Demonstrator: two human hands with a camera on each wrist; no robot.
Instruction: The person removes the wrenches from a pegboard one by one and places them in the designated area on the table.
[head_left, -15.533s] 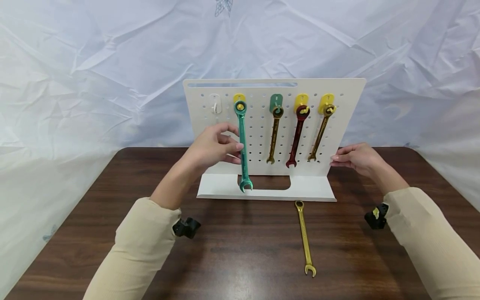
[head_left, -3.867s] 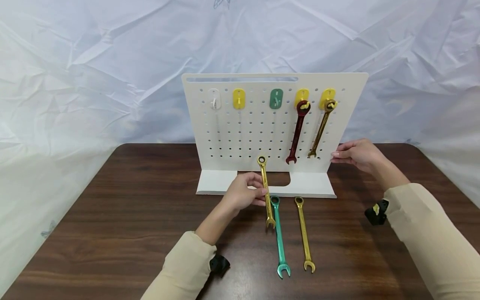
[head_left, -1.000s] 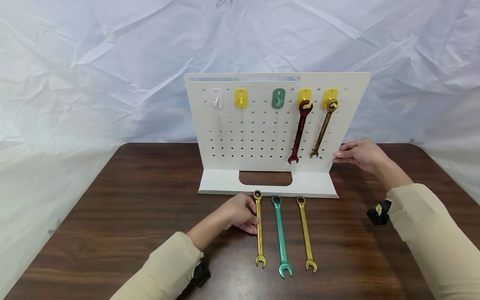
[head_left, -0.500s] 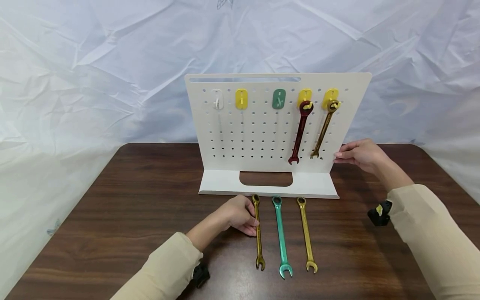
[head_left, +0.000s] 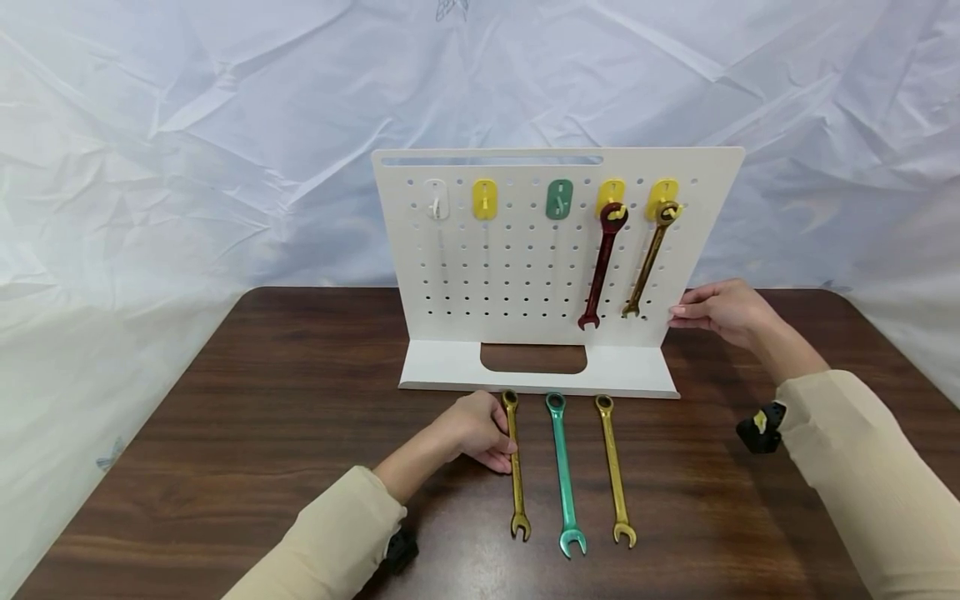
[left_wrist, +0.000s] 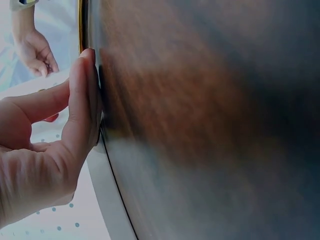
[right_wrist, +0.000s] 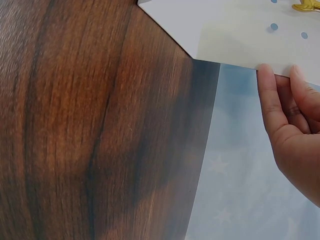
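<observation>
My left hand (head_left: pixel 476 431) pinches a gold combination wrench (head_left: pixel 517 487) down at the tabletop, thumb across its shank. A green wrench (head_left: pixel 563 475) and another gold wrench (head_left: pixel 614 471) lie side by side to its right, ring ends toward the board. My right hand (head_left: pixel 723 312) grips the lower right edge of the white pegboard (head_left: pixel 465 275) between thumb and fingers, as the right wrist view also shows. On the board hang a dark red wrench (head_left: pixel 601 267) and a brass-coloured wrench (head_left: pixel 649 260). In the left wrist view the fingers (left_wrist: pixel 80 110) hide most of the held wrench.
Bare hooks on the board are a white one (head_left: pixel 437 200), a yellow one (head_left: pixel 484 200) and a green one (head_left: pixel 558 200). The board's flat foot (head_left: pixel 630 373) sits just behind the wrenches on the dark wooden table (head_left: pixel 300 400). A pale cloth (head_left: pixel 225 150) hangs behind.
Since the earliest frame, the green wrench and one gold wrench have come off their hooks onto the table. Within the last second the held wrench has turned slightly and shifted left. The right hand stays put.
</observation>
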